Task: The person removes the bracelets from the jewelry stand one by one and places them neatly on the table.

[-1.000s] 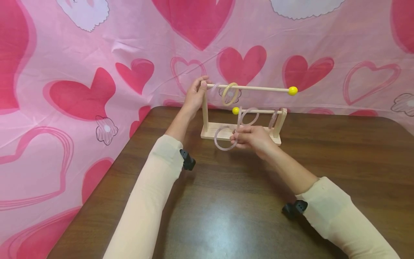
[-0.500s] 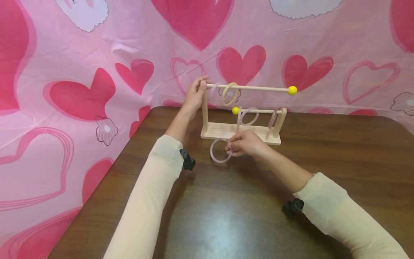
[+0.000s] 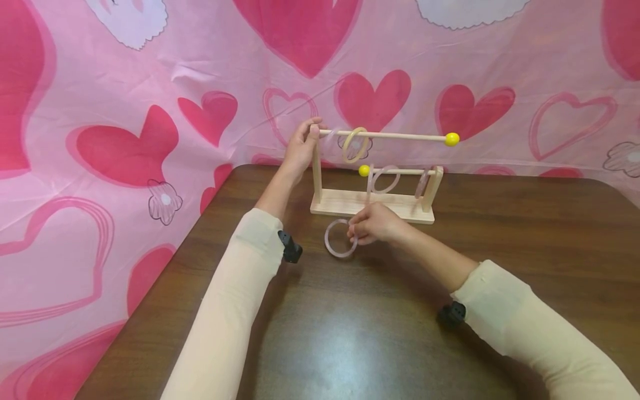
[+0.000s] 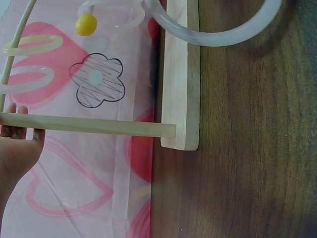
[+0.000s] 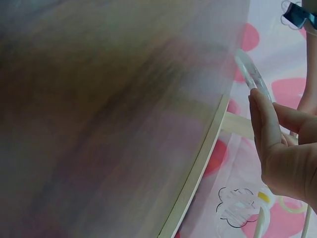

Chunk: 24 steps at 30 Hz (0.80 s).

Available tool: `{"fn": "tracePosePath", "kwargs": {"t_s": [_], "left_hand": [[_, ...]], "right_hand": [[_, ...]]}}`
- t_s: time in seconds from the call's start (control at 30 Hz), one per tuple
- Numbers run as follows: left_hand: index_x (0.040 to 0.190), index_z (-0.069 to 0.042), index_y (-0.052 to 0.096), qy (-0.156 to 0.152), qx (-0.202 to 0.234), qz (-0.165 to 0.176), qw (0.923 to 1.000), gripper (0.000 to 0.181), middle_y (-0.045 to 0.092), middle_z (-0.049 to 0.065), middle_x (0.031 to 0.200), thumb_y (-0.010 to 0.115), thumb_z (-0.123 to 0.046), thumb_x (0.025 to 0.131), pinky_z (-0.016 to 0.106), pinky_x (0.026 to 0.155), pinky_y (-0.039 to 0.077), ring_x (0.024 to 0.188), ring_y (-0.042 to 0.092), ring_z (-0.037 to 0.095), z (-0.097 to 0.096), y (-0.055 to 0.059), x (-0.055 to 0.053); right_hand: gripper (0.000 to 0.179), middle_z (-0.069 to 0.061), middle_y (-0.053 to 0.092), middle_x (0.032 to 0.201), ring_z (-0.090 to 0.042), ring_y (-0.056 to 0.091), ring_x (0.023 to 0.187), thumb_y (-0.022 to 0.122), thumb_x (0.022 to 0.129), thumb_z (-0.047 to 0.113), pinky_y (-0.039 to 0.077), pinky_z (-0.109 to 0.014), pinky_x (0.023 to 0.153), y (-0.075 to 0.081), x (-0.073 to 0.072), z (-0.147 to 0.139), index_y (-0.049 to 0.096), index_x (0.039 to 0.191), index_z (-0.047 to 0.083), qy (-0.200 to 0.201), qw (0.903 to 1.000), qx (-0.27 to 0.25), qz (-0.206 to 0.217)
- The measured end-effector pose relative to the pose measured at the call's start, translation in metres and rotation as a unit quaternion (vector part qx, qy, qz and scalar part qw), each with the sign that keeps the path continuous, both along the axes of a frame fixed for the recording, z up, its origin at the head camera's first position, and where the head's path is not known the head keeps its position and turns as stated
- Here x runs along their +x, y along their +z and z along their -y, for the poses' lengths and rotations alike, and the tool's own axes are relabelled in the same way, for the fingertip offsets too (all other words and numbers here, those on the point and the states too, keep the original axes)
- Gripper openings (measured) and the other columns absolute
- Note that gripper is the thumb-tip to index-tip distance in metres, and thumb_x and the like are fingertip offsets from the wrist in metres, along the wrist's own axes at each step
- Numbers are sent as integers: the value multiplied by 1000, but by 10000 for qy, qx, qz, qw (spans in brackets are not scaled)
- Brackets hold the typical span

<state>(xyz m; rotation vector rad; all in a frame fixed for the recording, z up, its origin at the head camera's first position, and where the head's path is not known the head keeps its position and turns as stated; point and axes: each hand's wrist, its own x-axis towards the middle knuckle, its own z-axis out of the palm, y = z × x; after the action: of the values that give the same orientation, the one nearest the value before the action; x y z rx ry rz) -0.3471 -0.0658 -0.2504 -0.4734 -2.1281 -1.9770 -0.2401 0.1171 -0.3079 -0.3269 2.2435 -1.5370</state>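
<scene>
In the head view, my left hand (image 3: 300,150) holds the top of the tall left post (image 3: 317,175) of a wooden stand (image 3: 340,209). My right hand (image 3: 377,223) pinches a pale translucent bangle (image 3: 327,238) by its right side, in front of the stand and apart from it. The upper rod (image 3: 405,136) carries a yellow bangle (image 3: 344,151) and a clear bangle (image 3: 330,136) nearer the post. Several pale bangles hang on or by the shorter lower rod (image 3: 412,173), among them a pinkish bangle (image 3: 398,180). The right wrist view shows fingertips (image 5: 255,94) on the held bangle.
Each rod ends in a yellow ball, the upper ball (image 3: 452,139) at right and the lower ball (image 3: 364,171) at left. The stand is near the back of a dark wooden table (image 3: 320,311). Behind it hangs a pink heart-patterned cloth (image 3: 215,55).
My right hand has drawn the pale bangle down and slightly left, toward me and away from the stand's base. The left hand stays on the post.
</scene>
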Motion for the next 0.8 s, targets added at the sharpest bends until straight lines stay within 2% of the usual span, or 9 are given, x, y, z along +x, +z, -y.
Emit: {"fn": "tracePosePath", "kwargs": {"t_s": [0.4,0.63,0.8], "left_hand": [[133,-7,45,3,77,68,9999,40,55,7,125,41,-25,98,28,93,37,116,49,17,0,0,2],[133,-8,45,11,26,115,9999,40,54,5,126,41,-25,98,28,95,36,117,48,17,0,1,3],[133,-8,45,-7,26,95,10000,39,54,5,125,40,-25,98,28,95,36,116,48,16,0,1,4]], "right_hand": [[25,-24,66,86,-16,65,65,54,87,-7,54,-28,63,-10,-2,3,54,108,-22,34,9991,425,69],[19,-20,67,79,-13,64,59,56,87,-4,54,-28,59,-10,-3,2,61,101,-17,120,9932,1134,-235],[18,-15,67,72,-12,63,56,57,87,-3,54,-28,58,-11,-4,-1,63,99,-15,163,9910,1314,-172]]}}
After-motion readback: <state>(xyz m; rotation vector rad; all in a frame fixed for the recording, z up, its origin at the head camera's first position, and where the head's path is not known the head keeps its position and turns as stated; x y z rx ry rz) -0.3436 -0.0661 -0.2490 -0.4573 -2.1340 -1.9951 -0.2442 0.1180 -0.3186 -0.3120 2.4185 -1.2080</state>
